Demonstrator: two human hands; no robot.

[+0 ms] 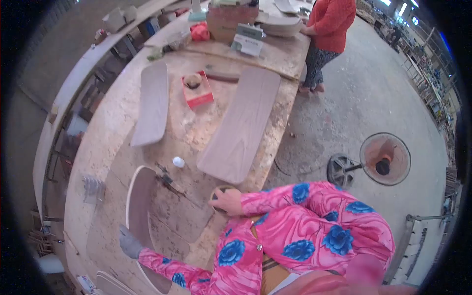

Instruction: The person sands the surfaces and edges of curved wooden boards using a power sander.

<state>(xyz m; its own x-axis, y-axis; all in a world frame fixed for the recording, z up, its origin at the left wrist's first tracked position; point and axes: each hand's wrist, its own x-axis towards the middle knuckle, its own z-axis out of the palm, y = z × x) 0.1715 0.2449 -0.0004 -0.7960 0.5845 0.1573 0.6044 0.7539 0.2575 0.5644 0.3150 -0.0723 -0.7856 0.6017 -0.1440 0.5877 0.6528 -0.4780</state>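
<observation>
Gap beside curved board (140, 209), dark tool (167, 180) intruding

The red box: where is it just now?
In the head view, the red box sits on the workbench, left of the picture's centre, between a narrow panel on its left and a wide panel on its right.

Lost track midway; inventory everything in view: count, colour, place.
workbench: one, tan, centre
curved panel: one, brown, near left
wooden panels: two, greyish, middle
panel stack: one, pale, far end
box: one, red, between wooden panels
small object: one, white, middle
tool: one, dark, middle
plastic tray: one, clear, left edge
cardboard box: one, brown, far end
bundle: one, red, far end
carton: one, white, far end
pedestal fan: one, dark, right floor
person: one, red top, far right
background clutter: unclear
sleeves: two, pink, foreground
left hand: one, grey glove, at curved panel
right hand: one, bare, over partly hidden object
</observation>
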